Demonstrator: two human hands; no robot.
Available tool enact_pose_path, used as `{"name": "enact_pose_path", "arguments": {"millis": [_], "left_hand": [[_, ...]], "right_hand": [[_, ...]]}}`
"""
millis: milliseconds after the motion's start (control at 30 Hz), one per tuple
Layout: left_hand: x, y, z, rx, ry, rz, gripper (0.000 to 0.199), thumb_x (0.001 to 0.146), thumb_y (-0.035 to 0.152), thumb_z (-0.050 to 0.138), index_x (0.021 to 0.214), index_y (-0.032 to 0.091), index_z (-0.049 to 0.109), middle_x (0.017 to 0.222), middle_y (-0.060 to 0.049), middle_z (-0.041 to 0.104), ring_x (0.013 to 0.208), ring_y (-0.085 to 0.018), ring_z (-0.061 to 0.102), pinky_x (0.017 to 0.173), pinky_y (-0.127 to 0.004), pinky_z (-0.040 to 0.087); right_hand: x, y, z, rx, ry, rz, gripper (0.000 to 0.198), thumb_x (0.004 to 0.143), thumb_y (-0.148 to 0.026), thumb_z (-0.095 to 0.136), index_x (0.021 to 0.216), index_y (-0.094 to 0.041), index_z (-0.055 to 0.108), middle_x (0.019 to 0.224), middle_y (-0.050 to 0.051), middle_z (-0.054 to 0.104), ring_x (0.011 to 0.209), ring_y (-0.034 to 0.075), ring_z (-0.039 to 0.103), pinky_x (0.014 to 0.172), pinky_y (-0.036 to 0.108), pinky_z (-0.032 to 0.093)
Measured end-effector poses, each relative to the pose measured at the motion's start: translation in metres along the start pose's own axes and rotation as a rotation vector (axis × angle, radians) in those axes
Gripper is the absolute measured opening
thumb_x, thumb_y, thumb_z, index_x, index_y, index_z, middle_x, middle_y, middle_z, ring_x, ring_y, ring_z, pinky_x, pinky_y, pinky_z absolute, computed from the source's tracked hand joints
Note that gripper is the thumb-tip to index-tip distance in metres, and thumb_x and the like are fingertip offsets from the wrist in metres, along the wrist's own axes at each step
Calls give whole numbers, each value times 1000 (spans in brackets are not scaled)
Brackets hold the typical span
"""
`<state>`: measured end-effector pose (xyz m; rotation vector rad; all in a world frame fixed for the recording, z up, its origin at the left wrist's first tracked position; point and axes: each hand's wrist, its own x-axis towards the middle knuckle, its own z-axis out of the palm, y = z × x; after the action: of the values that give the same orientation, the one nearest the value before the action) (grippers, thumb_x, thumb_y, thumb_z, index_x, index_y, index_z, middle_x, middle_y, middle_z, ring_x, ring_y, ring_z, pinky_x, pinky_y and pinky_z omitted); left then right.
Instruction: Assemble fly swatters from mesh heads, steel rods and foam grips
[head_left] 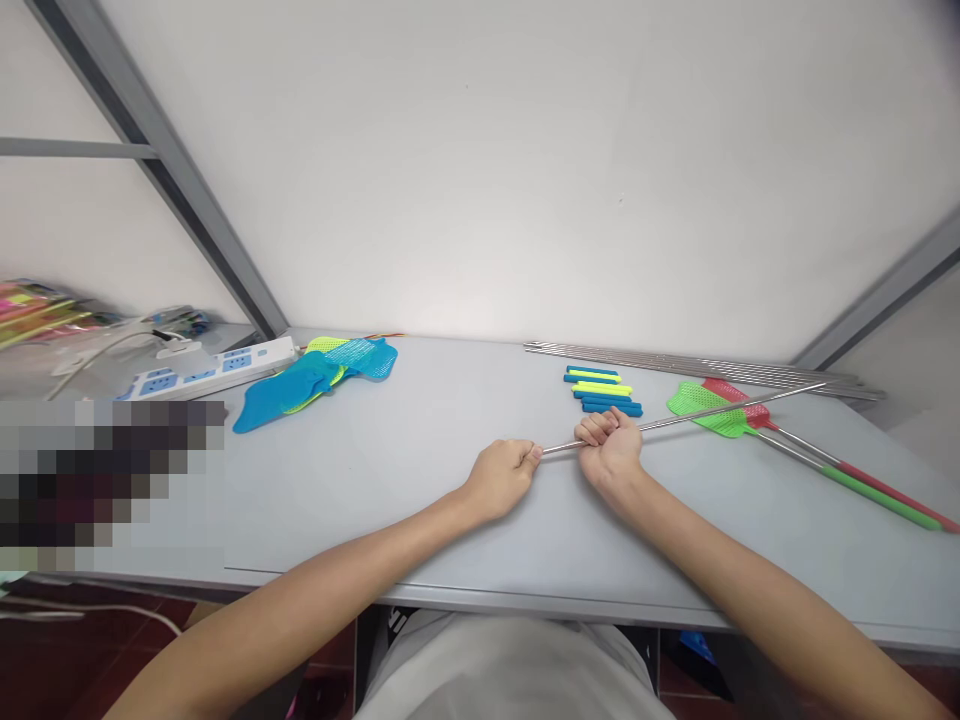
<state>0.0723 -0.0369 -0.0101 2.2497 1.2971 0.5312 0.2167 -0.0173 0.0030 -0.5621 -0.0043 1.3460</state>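
A thin metal rod (716, 410) runs through both my hands, slanting up to the right above the table. My left hand (501, 478) is closed around its left end. Farther along, my right hand (611, 450) has its fingers curled over the same rod, palm side partly turned up. Just beyond my right hand lie several blue and yellow handle tubes (600, 390). Under the rod's far part rest a green fly swatter (709, 408) and a red fly swatter (757, 412), their handles pointing to the lower right.
More metal rods (675, 362) lie along the wall at the back right. Blue and yellow swatter heads (300, 385) are piled at the left, beside a white power strip (217, 370). Grey frame posts (180, 190) rise at both sides. The grey table's front edge (525, 603) is near my body.
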Motion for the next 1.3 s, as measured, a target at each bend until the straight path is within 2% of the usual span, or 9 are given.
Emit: {"name": "enact_pose_path", "arguments": {"millis": [933, 1300], "left_hand": [[-1, 4, 1, 68, 12, -1, 39, 82, 35, 21, 53, 17, 40, 46, 3, 39, 45, -9, 35, 45, -21, 22], [-3, 6, 3, 25, 5, 36, 40, 82, 36, 19, 56, 17, 43, 49, 2, 42, 47, -10, 38, 47, -21, 25]], "right_hand": [[-8, 11, -1, -24, -13, -4, 25, 73, -18, 32, 52, -18, 18, 37, -9, 14, 29, 4, 13, 29, 17, 13], [-16, 20, 4, -97, -53, -23, 27, 73, -20, 35, 52, -18, 18, 38, -10, 13, 29, 4, 13, 29, 17, 13]]}}
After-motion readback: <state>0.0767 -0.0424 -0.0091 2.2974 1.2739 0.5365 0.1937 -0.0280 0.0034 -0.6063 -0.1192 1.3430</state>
